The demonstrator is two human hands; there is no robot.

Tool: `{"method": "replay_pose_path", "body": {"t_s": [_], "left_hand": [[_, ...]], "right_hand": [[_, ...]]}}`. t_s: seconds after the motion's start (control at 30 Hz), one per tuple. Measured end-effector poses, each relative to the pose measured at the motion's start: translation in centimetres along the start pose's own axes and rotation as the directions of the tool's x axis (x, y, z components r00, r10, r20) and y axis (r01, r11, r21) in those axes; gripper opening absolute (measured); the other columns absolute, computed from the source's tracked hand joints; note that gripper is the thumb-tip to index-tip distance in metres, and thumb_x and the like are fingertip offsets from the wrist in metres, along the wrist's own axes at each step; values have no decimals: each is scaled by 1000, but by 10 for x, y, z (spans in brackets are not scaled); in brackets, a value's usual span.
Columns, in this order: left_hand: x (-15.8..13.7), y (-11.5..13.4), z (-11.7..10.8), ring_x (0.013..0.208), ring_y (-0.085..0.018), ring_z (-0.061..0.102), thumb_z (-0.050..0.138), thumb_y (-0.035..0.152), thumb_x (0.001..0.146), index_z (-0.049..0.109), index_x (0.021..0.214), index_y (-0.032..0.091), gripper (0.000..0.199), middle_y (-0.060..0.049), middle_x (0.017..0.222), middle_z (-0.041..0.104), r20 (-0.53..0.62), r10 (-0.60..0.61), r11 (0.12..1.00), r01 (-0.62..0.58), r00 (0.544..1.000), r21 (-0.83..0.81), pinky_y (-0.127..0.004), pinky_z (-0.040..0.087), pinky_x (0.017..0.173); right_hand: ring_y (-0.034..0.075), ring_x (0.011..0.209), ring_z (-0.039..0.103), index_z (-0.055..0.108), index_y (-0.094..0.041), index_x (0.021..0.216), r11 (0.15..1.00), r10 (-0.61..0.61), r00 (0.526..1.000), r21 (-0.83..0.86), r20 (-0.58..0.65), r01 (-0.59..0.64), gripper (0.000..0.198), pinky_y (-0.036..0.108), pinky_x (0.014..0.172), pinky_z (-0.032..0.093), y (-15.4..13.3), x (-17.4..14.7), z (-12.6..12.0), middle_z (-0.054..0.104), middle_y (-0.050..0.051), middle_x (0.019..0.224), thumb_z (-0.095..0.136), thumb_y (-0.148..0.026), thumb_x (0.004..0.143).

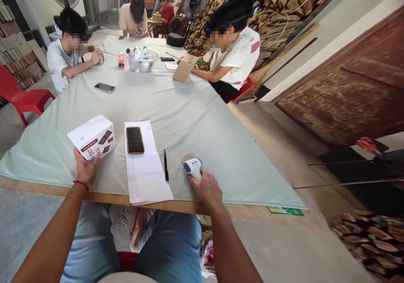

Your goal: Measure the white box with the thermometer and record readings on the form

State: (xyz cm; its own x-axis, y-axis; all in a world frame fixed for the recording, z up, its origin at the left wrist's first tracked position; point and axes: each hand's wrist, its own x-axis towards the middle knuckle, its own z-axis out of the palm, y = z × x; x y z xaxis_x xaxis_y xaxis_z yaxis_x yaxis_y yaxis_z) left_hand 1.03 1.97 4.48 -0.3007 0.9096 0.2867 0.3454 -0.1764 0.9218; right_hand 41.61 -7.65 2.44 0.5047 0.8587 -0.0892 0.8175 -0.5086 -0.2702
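Box [92, 136], white: left of paper [147, 180], near end gripped by partly closed left hand [85, 168]. Thermometer [193, 167]: right of pen [166, 166], at tabletop [221, 136], handle enclosed in right hand [208, 190].

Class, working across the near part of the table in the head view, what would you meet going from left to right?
White cardboard box with brown print → black phone in an orange-brown case → slim black pen → white-and-blue gun-shaped handheld device.
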Motion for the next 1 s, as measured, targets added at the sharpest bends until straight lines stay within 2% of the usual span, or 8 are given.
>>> {"method": "replay_pose_path", "body": {"t_s": [0.07, 0.13, 0.2, 0.27, 0.37, 0.47, 0.7, 1.0], "left_hand": [[12, 4, -6, 114, -26, 59, 88, 40, 55, 39, 124, 16, 87, -16, 125, 57, 8, -102, 992, 102, 995, -73, -42, 51, 100], [10, 8, -12, 109, -27, 62, 87, 44, 56, 47, 119, 16, 80, -15, 119, 63, -29, -172, 982, 169, 985, -88, -43, 53, 96], [-3, 10, -18, 111, -29, 62, 81, 55, 63, 53, 118, 15, 73, -14, 119, 65, -21, -199, 975, 196, 980, -108, -44, 52, 98], [-21, 10, -21, 111, -31, 62, 73, 65, 68, 59, 115, 13, 72, -15, 118, 67, 74, -214, 967, 222, 974, -123, -43, 52, 96], [-41, 7, -21, 109, -33, 63, 68, 70, 69, 62, 113, 11, 74, -15, 114, 69, 204, -196, 968, 222, 959, -114, -43, 53, 93], [-48, 6, -19, 105, -32, 64, 67, 71, 69, 62, 113, 11, 74, -14, 111, 71, 206, -156, 978, 180, 966, -102, -43, 53, 93], [-46, 8, -21, 102, -31, 66, 66, 69, 71, 60, 113, 12, 72, -14, 109, 71, 253, -136, 983, 163, 958, -87, -41, 54, 89], [-47, 11, -22, 99, -30, 67, 67, 70, 69, 60, 109, 12, 71, -14, 106, 72, 261, -132, 982, 162, 956, -97, -40, 56, 86]], "right_hand": [[33, 107, 60, 58, -9, 128, 991, 48, 998, 122, 45, -53, 50, 42, 87, 46, -7, 3, -6, 63, 21, 115, 52, -38, 88], [33, 105, 60, 61, -11, 123, 933, 64, 998, 356, -7, -57, 50, 42, 87, 47, -19, -4, -12, 65, 20, 115, 55, -40, 82], [31, 99, 61, 63, -13, 118, 766, 31, 995, 642, -91, 35, 54, 40, 85, 49, -38, -25, -15, 67, 16, 110, 61, -48, 76], [27, 86, 61, 66, -14, 107, 535, -84, 995, 840, -56, 92, 54, 36, 77, 50, -65, -55, -13, 69, 11, 95, 64, -56, 73], [18, 70, 54, 67, -16, 90, 267, -308, 949, 963, 63, 22, 41, 29, 67, 46, -113, -100, -6, 63, 3, 75, 64, -55, 78], [14, 62, 45, 64, -16, 80, 123, -400, 914, 992, 67, -19, 38, 26, 61, 41, -153, -124, 1, 54, 0, 66, 62, -54, 80], [16, 67, 50, 67, -16, 86, 137, -500, 866, 989, 27, 48, 32, 27, 66, 44, -196, -118, -1, 58, 1, 71, 62, -47, 78], [19, 78, 59, 68, -15, 94, 182, -491, 871, 977, -11, 115, 39, 28, 72, 49, -211, -118, 5, 68, 5, 84, 61, -51, 81]]}}
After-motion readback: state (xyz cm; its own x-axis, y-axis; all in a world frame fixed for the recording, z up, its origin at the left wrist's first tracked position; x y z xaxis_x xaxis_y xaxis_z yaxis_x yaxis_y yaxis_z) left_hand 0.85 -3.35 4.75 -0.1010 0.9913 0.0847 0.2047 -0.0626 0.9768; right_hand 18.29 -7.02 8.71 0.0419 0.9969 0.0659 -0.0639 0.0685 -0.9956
